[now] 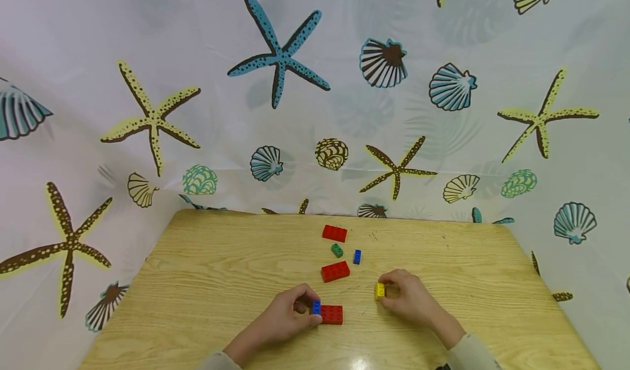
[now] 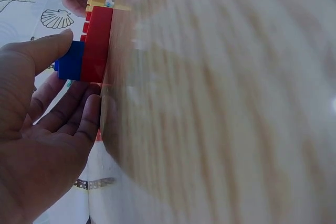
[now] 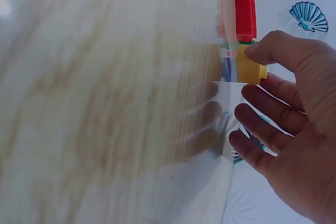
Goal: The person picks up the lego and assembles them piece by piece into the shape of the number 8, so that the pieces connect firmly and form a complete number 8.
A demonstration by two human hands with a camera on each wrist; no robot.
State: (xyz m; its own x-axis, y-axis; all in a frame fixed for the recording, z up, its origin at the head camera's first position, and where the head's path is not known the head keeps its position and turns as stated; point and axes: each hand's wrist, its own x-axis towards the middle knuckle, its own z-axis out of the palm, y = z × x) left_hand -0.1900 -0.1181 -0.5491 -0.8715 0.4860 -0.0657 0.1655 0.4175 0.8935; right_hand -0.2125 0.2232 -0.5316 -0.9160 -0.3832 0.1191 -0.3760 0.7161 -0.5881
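Surface (image 1: 221,271): front brick (image 1: 334,315), top brick (image 1: 316,307) on its left end, in left hand (image 1: 287,315). Side brick (image 1: 380,292) right of front brick and slightly behind, apart, at left of right hand (image 1: 413,301), between its fingertips. Mid brick (image 1: 336,271) behind front brick. Left rear brick (image 1: 337,250) between mid brick and back brick (image 1: 334,233); right rear brick (image 1: 357,257) just right, slightly nearer. Curtain (image 1: 216,118) behind surface and at both sides.

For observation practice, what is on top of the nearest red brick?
The red brick carries a blue brick at its left end, pinched by the left hand; studs beneath are hidden.
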